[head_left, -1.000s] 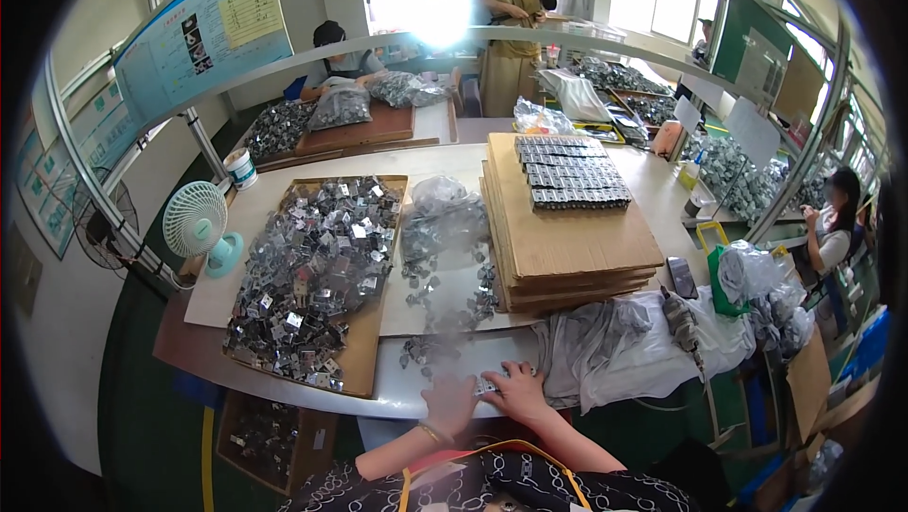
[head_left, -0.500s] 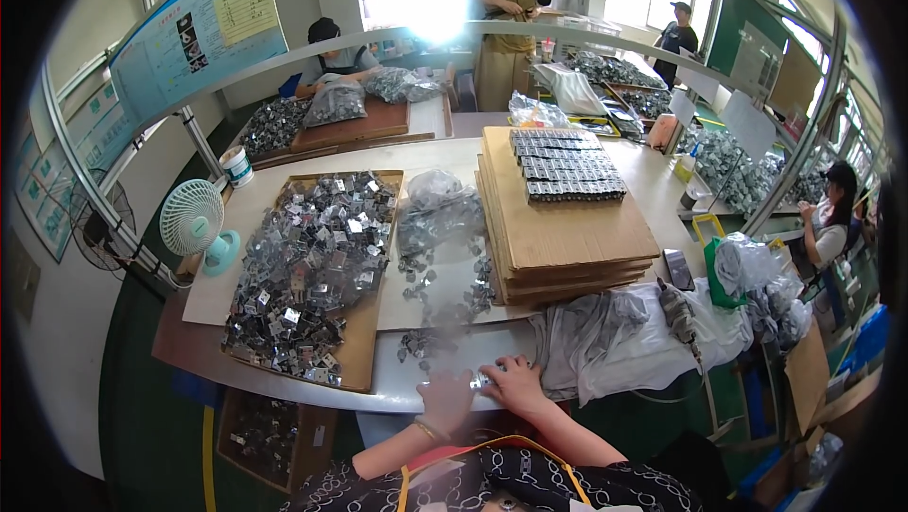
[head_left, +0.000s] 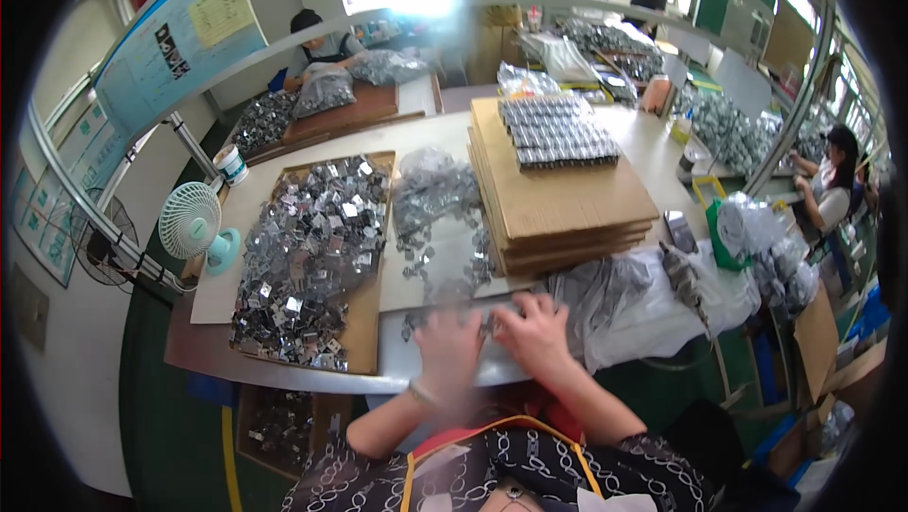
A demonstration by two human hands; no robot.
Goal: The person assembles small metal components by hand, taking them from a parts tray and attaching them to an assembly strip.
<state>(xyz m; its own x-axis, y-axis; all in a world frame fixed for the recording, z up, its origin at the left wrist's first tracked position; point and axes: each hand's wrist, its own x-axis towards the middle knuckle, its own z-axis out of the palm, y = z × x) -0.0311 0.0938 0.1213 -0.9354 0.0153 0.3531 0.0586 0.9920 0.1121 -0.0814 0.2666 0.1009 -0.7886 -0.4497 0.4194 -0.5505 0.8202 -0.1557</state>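
Note:
At the near edge of the table, my left hand (head_left: pixel 448 347) and my right hand (head_left: pixel 535 330) are close together. A small metal part (head_left: pixel 490 323) shows between them, at the curled fingers and thumb of my right hand. A hazy patch smears my left hand, so its grip is unclear. Just beyond my hands, small dark metal pieces (head_left: pixel 478 255) lie scattered in front of a clear plastic bag (head_left: pixel 435 189) of similar parts. To the left, a cardboard tray (head_left: pixel 363 347) holds a heap of shiny metal brackets (head_left: pixel 307 261).
Stacked cardboard sheets (head_left: pixel 567 205) carry rows of metal parts (head_left: pixel 558 134). A power screwdriver (head_left: pixel 683 280) lies on grey cloth and white plastic (head_left: pixel 724 295) at right. A green fan (head_left: pixel 194 224) stands left. A box of parts (head_left: pixel 284 422) sits below. Other people work farther off.
Both hands have moved up in the picture, away from the table's near edge, my right hand also slightly rightward. The whole view has shifted and tilted a little.

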